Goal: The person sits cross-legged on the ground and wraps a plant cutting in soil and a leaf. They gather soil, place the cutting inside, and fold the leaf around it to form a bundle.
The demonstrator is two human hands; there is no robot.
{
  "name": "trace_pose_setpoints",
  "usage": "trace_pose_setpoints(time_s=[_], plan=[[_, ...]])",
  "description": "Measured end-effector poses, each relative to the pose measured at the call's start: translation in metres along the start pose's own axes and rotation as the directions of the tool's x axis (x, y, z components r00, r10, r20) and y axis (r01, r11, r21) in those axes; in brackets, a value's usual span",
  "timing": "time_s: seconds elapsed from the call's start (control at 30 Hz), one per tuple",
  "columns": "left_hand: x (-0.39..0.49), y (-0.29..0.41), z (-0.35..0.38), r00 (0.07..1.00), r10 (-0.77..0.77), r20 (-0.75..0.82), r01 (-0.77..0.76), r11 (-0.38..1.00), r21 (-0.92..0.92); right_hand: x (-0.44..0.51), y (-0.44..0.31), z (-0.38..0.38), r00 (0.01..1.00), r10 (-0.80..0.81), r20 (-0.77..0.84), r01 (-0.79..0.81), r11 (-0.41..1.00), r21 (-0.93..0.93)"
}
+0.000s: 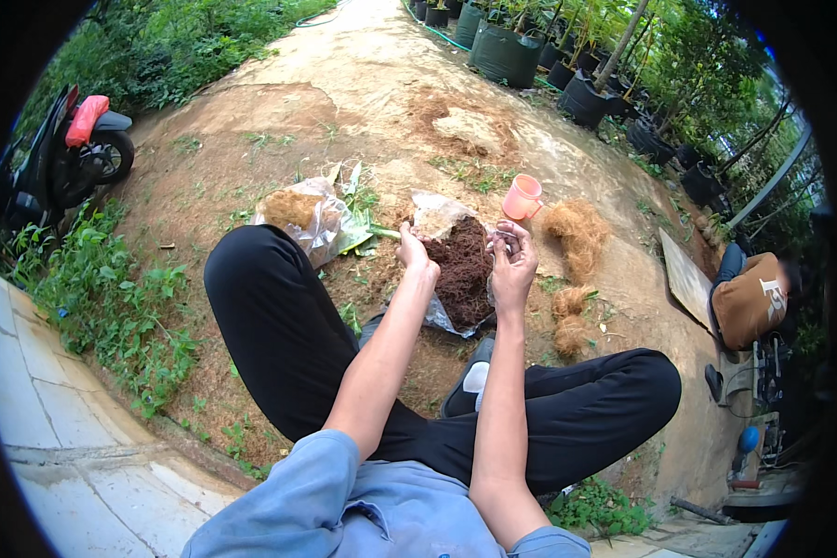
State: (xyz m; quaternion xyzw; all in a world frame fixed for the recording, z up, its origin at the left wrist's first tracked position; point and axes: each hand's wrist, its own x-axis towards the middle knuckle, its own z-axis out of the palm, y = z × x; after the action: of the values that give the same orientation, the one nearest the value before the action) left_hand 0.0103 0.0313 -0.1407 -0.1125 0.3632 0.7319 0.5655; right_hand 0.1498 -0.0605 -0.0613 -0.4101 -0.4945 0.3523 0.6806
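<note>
My left hand point(414, 248) is closed around the pale green stem of a plant point(386, 232), whose leaves spread to the left. Its other end is hidden by my fingers, over dark brown fibrous planting mix point(464, 268). That mix lies in an opened clear plastic bag point(441, 202) on the ground between my feet. My right hand point(513, 258) is raised at the bag's right side, fingers curled towards the thumb and soiled. Whether it pinches anything is too small to tell. A pink plastic mug point(522, 197) stands just beyond it.
Tan fibre clumps point(577, 234) lie right of the mug. Another plastic bag point(321, 222) with brown fibre sits by my left knee. A motorcycle point(70, 153) is at far left, potted plants point(506, 52) stand at upper right, and a person point(750, 300) sits at far right.
</note>
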Motion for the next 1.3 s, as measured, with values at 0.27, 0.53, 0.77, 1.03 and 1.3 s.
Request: trace_pose_setpoints(time_s=[0.27,0.53,0.77,1.03,1.3], plan=[[-0.013,0.003,0.012,0.991,0.072,0.115,-0.066,0.996,-0.056,-0.005,0.004,-0.007,0.999,-0.017,0.051,0.042,0.840,-0.541],[-0.032,0.011,0.013,0.977,-0.033,0.209,0.050,0.996,-0.077,-0.013,0.009,0.001,0.980,0.073,0.182,0.066,0.751,-0.657],[-0.032,0.008,0.018,0.988,-0.017,0.155,0.027,0.998,-0.059,-0.009,0.018,-0.006,0.976,0.089,0.199,0.021,0.869,-0.494],[0.000,0.003,0.008,0.991,0.031,0.133,-0.014,0.993,-0.121,0.004,0.017,-0.015,0.973,0.079,-0.217,-0.137,0.953,-0.269],[-0.010,-0.001,0.010,0.989,-0.018,0.149,0.035,0.993,-0.113,-0.002,0.007,-0.017,0.982,-0.134,-0.130,0.039,0.829,-0.558]])
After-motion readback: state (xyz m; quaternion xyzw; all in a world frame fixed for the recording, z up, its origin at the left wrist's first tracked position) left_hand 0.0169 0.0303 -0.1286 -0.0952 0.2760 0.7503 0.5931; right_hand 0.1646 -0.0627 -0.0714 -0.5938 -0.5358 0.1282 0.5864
